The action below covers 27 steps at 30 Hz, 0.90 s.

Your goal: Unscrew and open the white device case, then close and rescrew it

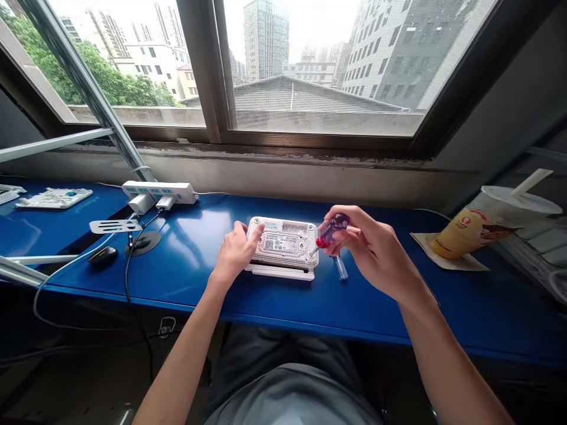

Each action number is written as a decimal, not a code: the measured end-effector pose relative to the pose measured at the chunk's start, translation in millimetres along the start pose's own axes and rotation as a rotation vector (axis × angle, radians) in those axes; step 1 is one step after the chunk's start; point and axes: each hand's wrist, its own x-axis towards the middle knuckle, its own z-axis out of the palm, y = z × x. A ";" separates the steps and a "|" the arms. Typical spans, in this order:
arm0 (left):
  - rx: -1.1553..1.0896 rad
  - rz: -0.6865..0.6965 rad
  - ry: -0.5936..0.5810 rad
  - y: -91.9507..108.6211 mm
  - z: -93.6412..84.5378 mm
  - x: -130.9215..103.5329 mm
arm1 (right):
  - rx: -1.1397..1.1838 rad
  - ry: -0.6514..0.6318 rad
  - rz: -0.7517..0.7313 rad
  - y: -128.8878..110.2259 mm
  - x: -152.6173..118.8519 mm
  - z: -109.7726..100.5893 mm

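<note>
A white plastic device (283,243), probably a router, lies on the blue table with its vented, labelled face up. A long white strip (281,273) runs along its near edge. My left hand (237,251) grips the device's left end, thumb on top. In my right hand (361,242) is a screwdriver (328,230) with a clear purple and red handle, its shaft slanting down to the device's right near corner. Whether the tip sits in a screw is too small to tell. Just below that hand lies a second clear-handled tool (341,267), partly hidden.
A drink cup with a straw (476,227) stands on a napkin (469,260) at the right. To the left are a power strip (160,192), a phone stand (115,226), a black mouse (103,256), cables and a metal frame (88,82). White parts (55,198) lie farther left.
</note>
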 end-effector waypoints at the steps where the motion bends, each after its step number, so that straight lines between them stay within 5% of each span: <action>1: -0.035 -0.006 0.001 0.0 0.5 -0.5 | 0.000 -0.008 -0.015 -2.8 -3.4 -0.8; 8: -0.301 0.105 0.081 -0.5 7.7 -12.7 | -0.174 -0.013 -0.171 -17.1 -21.8 -2.8; 18: -0.364 0.279 0.185 2.6 8.5 -21.7 | -0.380 0.117 -0.291 -26.0 -41.8 8.5; 27: -0.361 0.299 0.184 1.8 8.4 -21.7 | -0.354 0.117 -0.244 -32.1 -47.0 7.7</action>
